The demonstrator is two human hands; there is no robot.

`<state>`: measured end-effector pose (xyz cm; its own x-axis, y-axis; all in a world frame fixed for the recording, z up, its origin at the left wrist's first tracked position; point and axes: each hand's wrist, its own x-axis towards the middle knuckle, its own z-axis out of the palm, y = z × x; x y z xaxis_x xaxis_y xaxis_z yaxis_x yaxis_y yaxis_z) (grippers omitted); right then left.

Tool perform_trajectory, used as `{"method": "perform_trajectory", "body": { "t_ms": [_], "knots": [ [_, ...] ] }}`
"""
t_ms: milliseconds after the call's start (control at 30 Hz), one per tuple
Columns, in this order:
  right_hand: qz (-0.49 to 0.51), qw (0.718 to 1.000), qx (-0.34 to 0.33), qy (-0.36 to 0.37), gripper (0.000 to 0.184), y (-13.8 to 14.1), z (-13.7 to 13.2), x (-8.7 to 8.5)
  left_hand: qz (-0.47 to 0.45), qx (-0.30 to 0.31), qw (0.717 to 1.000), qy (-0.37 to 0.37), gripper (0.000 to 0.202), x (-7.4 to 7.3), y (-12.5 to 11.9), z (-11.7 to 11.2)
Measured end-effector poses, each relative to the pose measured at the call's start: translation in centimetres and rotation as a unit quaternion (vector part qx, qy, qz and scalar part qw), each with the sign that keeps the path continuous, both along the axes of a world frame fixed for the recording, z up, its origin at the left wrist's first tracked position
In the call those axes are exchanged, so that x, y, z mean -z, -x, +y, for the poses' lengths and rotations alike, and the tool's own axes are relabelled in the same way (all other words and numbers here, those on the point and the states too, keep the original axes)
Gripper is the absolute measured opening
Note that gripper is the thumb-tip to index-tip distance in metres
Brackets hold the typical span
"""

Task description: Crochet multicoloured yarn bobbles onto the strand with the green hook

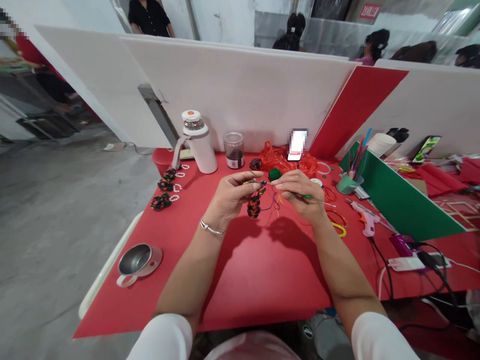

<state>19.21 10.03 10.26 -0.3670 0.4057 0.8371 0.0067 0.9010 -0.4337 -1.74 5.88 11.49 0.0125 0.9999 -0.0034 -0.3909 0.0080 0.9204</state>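
Pinched in the fingers of my left hand is a small crocheted piece in dark, orange and green yarn, dangling over the red table. My right hand grips a crochet hook with a green grip, its front end meeting the top of the piece. Loose purple and orange yarn strands hang between my hands. Just beyond my fingers lies a dark green yarn ball. Several similar crocheted pieces with white bead loops, one a dark bundle, lie at the left. My fingers partly hide the stitches.
A steel-lined mug stands front left. Behind are a white flask, a jar, a red plastic bag and a phone. At right: yellow-handled scissors, a pink glue gun, a power strip, a green divider.
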Motion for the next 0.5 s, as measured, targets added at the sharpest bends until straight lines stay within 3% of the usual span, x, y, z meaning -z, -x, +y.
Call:
{"method": "perform_trajectory", "body": {
  "t_ms": [300,500],
  "knots": [
    [0.059,0.991,-0.048,0.106,0.014,-0.3,-0.1,0.0,0.019,0.042,0.999,-0.011,0.037,0.0,0.3,-0.2],
    [0.114,0.968,-0.075,0.211,0.027,0.9,0.0,1.2,0.015,0.029,0.999,-0.02,0.038,0.1,-0.4,-0.2]
  ]
}}
